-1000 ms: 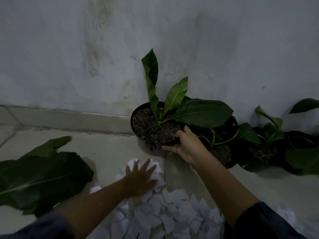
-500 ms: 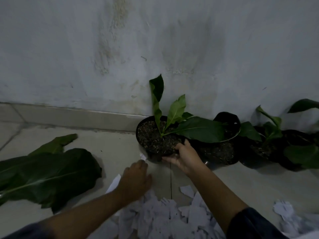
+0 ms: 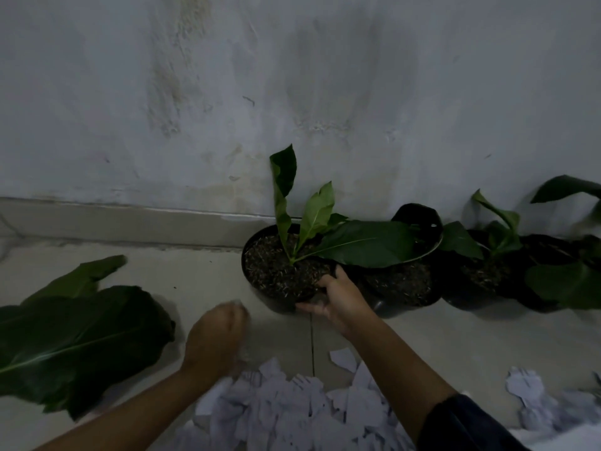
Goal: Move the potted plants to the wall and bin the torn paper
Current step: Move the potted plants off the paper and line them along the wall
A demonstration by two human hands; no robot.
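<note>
A black pot of dark soil with a green leafy plant stands on the floor close to the wall. My right hand grips its near rim, thumb on the soil side. My left hand hovers blurred over the floor left of the pot, fingers curled; whether it holds a scrap is unclear. Torn white paper lies heaped between my forearms.
More black potted plants line the wall to the right, touching the held pot. Big dark leaves of another plant spread over the floor at the left. Further paper scraps lie at the lower right. A tiled skirting runs along the wall's foot.
My right hand has carried the pot down and toward the wall onto the floor. My left hand lifted off the paper heap and moved left and forward.
</note>
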